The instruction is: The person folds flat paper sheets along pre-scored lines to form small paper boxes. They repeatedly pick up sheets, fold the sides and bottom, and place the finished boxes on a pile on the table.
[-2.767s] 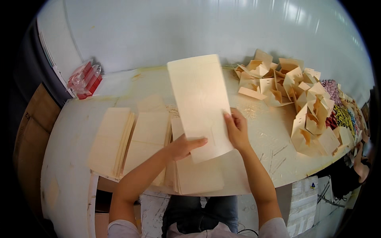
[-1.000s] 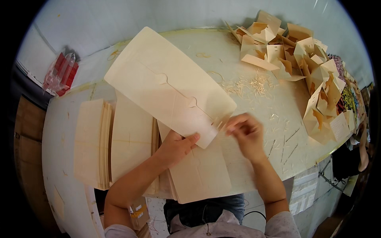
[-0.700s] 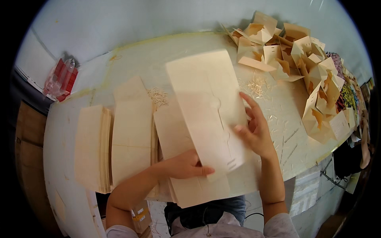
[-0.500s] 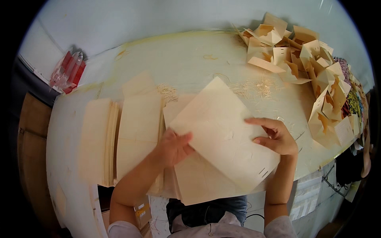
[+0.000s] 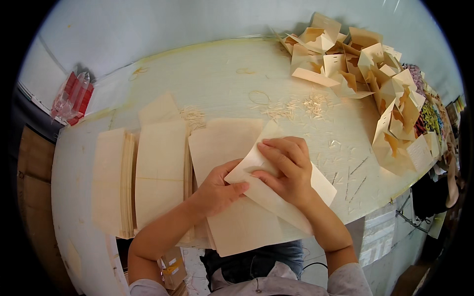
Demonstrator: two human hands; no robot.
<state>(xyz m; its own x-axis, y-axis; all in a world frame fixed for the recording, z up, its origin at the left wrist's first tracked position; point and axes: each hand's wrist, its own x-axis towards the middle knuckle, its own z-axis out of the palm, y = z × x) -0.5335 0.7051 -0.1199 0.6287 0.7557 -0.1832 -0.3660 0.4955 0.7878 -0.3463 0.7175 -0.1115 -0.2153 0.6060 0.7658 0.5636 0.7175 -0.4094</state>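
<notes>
Both hands hold a cream paperboard sheet (image 5: 269,197) above the middle of the table, and it bends between them. My left hand (image 5: 222,190) grips its left edge, thumb on top and fingers underneath. Curled over the upper part, my right hand (image 5: 286,170) has its thumb and fingers closed on the sheet; its palm is hidden. Beneath lies a stack of similar flat sheets (image 5: 224,140), reaching toward the table's near edge.
To the left stand two thicker stacks of paperboard, a nearer stack (image 5: 160,167) and an outer stack (image 5: 109,182). Small pale cut-out scraps (image 5: 316,106) lie beyond the hands. Folded paperboard pieces (image 5: 353,69) are heaped at the far right. A red plastic-wrapped package (image 5: 76,98) sits far left.
The sheet was flat and turned to show its slotted corner; now it is bent. My right hand has moved left from its right side onto its upper part, close to my left hand.
</notes>
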